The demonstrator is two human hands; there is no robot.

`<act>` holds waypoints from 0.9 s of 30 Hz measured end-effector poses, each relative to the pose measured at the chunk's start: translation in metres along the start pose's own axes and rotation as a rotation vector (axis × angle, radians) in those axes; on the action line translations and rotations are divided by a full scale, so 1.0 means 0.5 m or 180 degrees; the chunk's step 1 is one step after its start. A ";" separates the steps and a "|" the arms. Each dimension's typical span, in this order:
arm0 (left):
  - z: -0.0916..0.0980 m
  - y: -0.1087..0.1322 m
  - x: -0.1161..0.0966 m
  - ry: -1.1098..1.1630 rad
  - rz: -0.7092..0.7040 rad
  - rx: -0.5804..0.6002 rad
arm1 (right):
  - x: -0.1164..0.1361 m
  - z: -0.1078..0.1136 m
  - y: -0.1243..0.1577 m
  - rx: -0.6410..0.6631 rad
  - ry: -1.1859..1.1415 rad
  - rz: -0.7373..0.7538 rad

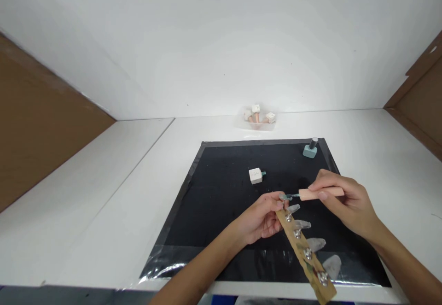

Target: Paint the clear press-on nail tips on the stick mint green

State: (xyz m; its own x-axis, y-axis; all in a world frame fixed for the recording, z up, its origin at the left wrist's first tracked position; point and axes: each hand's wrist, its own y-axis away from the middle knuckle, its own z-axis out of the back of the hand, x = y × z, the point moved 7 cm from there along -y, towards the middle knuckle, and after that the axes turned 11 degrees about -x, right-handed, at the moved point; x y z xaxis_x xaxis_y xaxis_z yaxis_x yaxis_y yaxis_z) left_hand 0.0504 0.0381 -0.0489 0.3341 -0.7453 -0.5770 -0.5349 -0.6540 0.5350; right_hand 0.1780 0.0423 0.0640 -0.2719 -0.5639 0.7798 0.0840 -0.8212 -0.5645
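Observation:
My left hand (260, 217) pinches the upper end of a narrow wooden strip (303, 254). Several clear false nail tips (315, 244) stick out from its right side, each seated on a lump of silvery material. A peach-handled nail polish brush (321, 193) is between the fingers of my right hand (348, 199). Its bristles touch or nearly touch the topmost nail tip (285, 197), which shows green polish. Just beyond my left hand lies a small white block-shaped bottle (256, 176) on its side, its neck green.
A black mat (221, 171) with taped edges covers part of the white table (113, 203). At its far right corner stands a teal polish bottle (310, 150) with a dark cap. A clear tray (258, 125) with white-and-peach bottles sits by the back wall.

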 end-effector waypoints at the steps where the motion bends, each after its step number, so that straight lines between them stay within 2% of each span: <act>1: 0.001 0.000 0.000 0.0010 0.0009 -0.0034 | 0.003 -0.004 0.000 0.0054 -0.0031 0.0047; 5: 0.001 0.002 0.002 0.0079 0.0079 -0.0131 | 0.004 -0.014 0.000 0.0207 0.0047 0.0123; 11: -0.010 0.008 0.006 -0.0009 0.0200 -0.0008 | -0.001 0.001 -0.004 -0.0056 -0.0064 -0.0087; 16: -0.012 0.010 0.004 -0.0046 0.0214 0.0009 | 0.006 -0.014 -0.004 0.0229 -0.0139 -0.0033; 19: -0.010 0.009 0.007 -0.0082 0.0235 0.0016 | -0.002 -0.007 -0.004 0.0135 0.0072 -0.0090; 23: -0.005 0.005 0.007 -0.0103 0.0149 -0.0011 | -0.006 0.004 -0.002 -0.0044 0.0005 -0.0110; 27: 0.006 -0.002 0.003 -0.0119 0.0026 -0.0170 | -0.014 -0.009 0.003 0.0120 -0.0114 -0.0241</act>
State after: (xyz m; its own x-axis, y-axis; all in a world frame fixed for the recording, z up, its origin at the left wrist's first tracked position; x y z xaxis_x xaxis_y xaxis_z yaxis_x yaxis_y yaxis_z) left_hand 0.0490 0.0384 -0.0523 0.3002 -0.7458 -0.5946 -0.4949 -0.6547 0.5713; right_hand 0.1758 0.0451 0.0564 -0.2444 -0.5023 0.8294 0.1007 -0.8639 -0.4935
